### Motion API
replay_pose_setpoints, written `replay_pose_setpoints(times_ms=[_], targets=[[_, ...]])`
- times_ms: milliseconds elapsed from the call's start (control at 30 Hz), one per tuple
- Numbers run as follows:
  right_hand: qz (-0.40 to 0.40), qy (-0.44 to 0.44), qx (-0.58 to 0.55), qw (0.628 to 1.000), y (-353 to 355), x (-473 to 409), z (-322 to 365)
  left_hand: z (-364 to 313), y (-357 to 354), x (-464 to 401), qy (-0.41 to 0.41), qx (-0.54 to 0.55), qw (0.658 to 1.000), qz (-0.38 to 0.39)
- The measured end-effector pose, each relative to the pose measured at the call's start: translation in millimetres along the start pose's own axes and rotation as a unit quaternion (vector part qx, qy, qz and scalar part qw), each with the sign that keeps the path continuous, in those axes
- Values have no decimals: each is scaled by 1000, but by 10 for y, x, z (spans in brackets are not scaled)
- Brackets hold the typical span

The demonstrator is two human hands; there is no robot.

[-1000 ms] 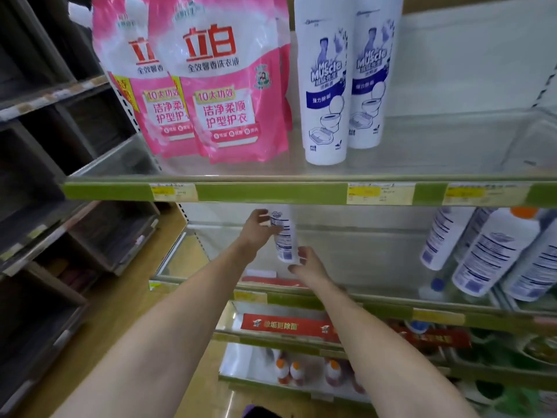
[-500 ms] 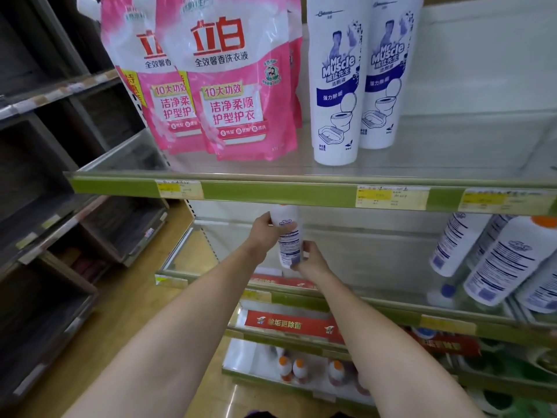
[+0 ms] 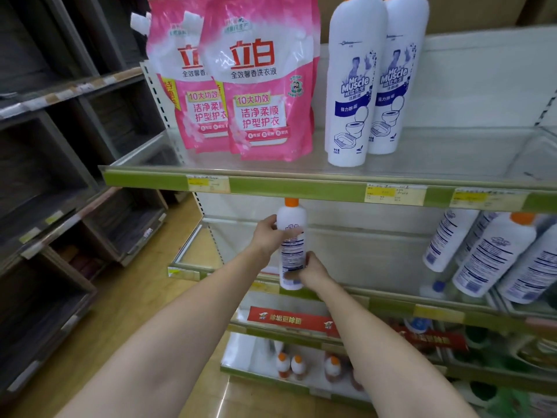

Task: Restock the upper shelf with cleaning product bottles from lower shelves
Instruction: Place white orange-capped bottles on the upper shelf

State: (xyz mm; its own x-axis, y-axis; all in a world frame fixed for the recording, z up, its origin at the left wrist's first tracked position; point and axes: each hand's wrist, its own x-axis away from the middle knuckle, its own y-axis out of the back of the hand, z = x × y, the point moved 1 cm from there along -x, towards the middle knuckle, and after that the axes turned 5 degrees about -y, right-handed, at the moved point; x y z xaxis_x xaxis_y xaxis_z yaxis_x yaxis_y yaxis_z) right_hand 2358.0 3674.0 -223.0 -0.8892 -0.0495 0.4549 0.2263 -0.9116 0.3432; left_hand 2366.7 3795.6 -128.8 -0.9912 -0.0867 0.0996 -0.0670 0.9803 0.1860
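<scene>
I hold a white cleaner bottle (image 3: 291,245) with an orange cap upright in front of the second shelf, its cap just under the upper shelf's green front edge (image 3: 295,190). My left hand (image 3: 266,232) grips its upper body from the left. My right hand (image 3: 312,271) grips it near the base from the right. On the upper shelf stand two matching white bottles (image 3: 351,86), one beside the other.
Pink detergent pouches (image 3: 259,95) fill the upper shelf's left part; bare shelf lies right of the two bottles. Several white bottles (image 3: 494,251) lean on the second shelf at right. Small orange-capped bottles (image 3: 297,365) sit on a low shelf. Dark wooden shelving (image 3: 60,176) stands left.
Both hands have lifted the bottle from the second shelf upward and toward me; its orange cap now shows below the upper shelf's edge. The camera has tilted up.
</scene>
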Motion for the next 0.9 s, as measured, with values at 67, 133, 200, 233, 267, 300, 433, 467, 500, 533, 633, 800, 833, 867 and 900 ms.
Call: replay_pose_setpoints(times_ms=[67,133,200,233,267,300,433,467,500,533,633,800,833,867,900], targets=[[10,4,0,1000,-45,101,14,-37,57,106,2,13,1000,8],[19,15,-4,1000,-63,303,32,-48,101,225,-4,12,1000,18],[31,17,6,999,-79,542,10,-17,137,355,-5,22,999,25],[39,18,10,999,-89,671,-17,-2,146,435,-2,35,999,29],[46,21,7,999,-101,792,-47,10,151,514,3,48,998,32],[47,25,9,999,-108,926,-69,33,149,585,11,62,997,33],[29,21,26,999,-101,1411,-175,117,48,819,86,131,987,32],[22,16,25,999,-88,1520,-206,106,-5,896,106,158,981,44],[16,8,25,1000,-68,1614,-239,93,-59,967,120,182,974,58],[11,-1,24,1000,-42,1695,-271,70,-110,1037,129,198,969,70],[5,-18,19,1000,52,1906,-340,9,-233,1217,128,213,964,99],[17,-16,-11,1000,167,2121,-409,-60,-304,1379,112,200,968,99],[23,-13,-20,999,176,2158,-424,-64,-317,1396,113,196,969,97],[30,-9,-31,999,183,2195,-439,-67,-337,1415,115,195,970,92],[39,-6,-42,998,196,2220,-459,-67,-368,1435,118,191,970,87]])
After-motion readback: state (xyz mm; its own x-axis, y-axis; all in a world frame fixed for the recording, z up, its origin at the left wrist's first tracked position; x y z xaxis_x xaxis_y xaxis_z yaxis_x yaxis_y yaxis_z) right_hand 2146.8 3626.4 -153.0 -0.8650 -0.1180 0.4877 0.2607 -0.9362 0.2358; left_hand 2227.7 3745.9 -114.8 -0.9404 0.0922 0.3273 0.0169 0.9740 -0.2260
